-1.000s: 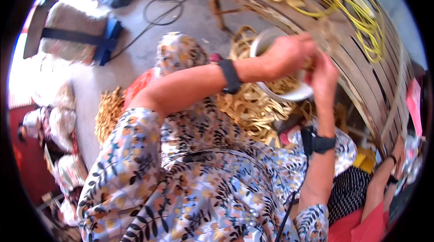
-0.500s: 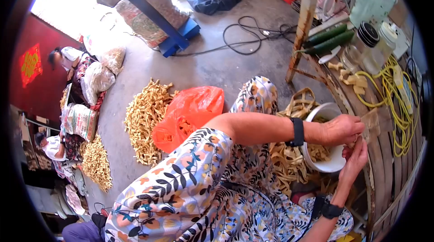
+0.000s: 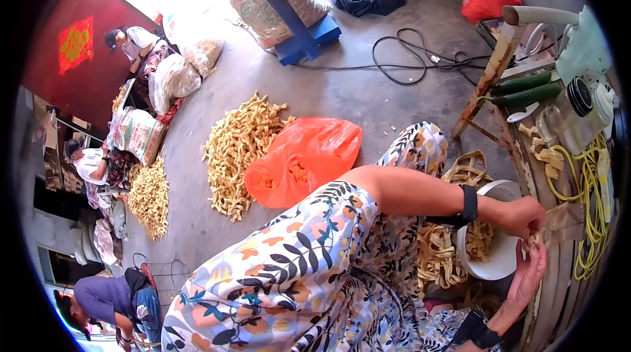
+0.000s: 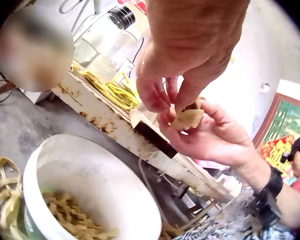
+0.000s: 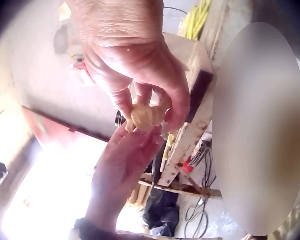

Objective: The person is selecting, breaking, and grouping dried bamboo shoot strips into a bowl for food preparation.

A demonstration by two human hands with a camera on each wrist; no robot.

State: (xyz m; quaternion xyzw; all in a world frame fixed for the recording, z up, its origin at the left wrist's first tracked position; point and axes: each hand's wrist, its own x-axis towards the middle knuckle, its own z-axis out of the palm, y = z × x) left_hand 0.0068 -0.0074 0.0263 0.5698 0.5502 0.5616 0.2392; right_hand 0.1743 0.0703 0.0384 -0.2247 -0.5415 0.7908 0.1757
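Note:
Both hands meet over the rim of a white bucket (image 3: 509,257) with small tan knotted pieces (image 3: 480,240) inside. Between them is a pale tan strip (image 4: 188,119), bunched into a small knot (image 5: 146,116). My left hand (image 3: 518,216) comes from above, its thumb and fingertips pinching the strip. From the other side my right hand (image 3: 526,276) holds the strip between thumb and fingers, fingertips close to the left hand's. Long loose strips (image 3: 440,257) of the same tan material hang beside the bucket.
A wooden slatted bench (image 3: 559,286) with yellow cord (image 3: 595,201), jars (image 3: 578,99) and cucumbers (image 3: 526,92) runs along the right. On the floor lie a knot pile (image 3: 240,155) and a red plastic bag (image 3: 315,155). Other people (image 3: 92,161) sit or bend at the left.
The head view has swung left, bringing the piles and other people into sight. Both hands stay together at the bucket, working the strip; the right hand's fingers look straighter now.

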